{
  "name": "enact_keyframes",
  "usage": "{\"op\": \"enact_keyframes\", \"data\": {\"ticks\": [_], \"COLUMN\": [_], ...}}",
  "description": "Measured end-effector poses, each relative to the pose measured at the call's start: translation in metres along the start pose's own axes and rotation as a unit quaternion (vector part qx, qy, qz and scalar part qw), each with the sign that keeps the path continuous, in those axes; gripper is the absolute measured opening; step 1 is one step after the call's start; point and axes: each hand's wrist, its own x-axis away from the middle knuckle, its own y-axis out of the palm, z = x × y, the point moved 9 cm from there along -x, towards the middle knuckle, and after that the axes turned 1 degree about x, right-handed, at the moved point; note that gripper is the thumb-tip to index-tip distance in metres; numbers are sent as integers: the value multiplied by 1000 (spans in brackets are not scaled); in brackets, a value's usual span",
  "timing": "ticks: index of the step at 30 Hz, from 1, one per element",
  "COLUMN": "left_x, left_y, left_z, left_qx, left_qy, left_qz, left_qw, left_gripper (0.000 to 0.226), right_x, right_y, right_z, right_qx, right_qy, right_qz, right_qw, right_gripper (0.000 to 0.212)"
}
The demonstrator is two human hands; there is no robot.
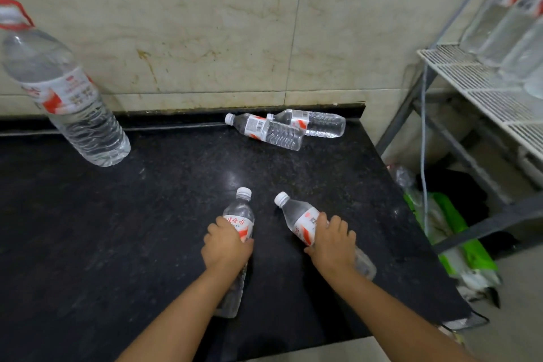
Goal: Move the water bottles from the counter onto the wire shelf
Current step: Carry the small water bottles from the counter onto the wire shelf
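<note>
My left hand (225, 245) grips a clear water bottle (239, 210) with a white cap and red-and-white label over the black counter (147, 214). My right hand (333, 241) grips a second such bottle (296, 217), tilted with its cap pointing up and left. Two more small bottles lie on their sides at the counter's back: one (267, 131) in front, the other (317, 123) behind it, touching. The white wire shelf (476, 88) stands to the right, with several bottles (511, 23) on it.
A large bottle (64, 91) with a red handle stands at the counter's back left. A tiled wall (205, 23) runs behind. Below the shelf, on the floor, lie green-and-white bags (458, 247) and dark items. The shelf's grey metal frame (458, 150) slants beside the counter's right edge.
</note>
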Motion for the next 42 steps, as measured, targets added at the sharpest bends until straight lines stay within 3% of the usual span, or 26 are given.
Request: {"op": "enact_keyframes", "data": {"ticks": [8,12,17,22,32,42], "left_x": [33,68,137,212,288,279], "left_y": [-11,-29,-48,-53,-38,-21], "left_z": [82,153,257,357,517,650], "left_qx": [-81,-61,-31,7,28,84], "left_qy": [75,122,172,220,301,364], "left_qz": [59,117,200,272,322,314], "left_qw": [992,984,964,937,897,873], "left_gripper": [66,65,72,63,63,65], "right_x": [13,20,30,54,46,-50], "right_y": [-51,-109,-182,-254,-328,-353], "right_z": [81,136,214,306,478,566], "right_qx": [-34,-62,-133,-123,-157,-228], "right_qy": [46,69,15,-19,33,41], "right_qz": [47,146,218,296,391,389], "right_qw": [997,985,967,947,906,892], "right_gripper": [78,85,77,73,75,86]}}
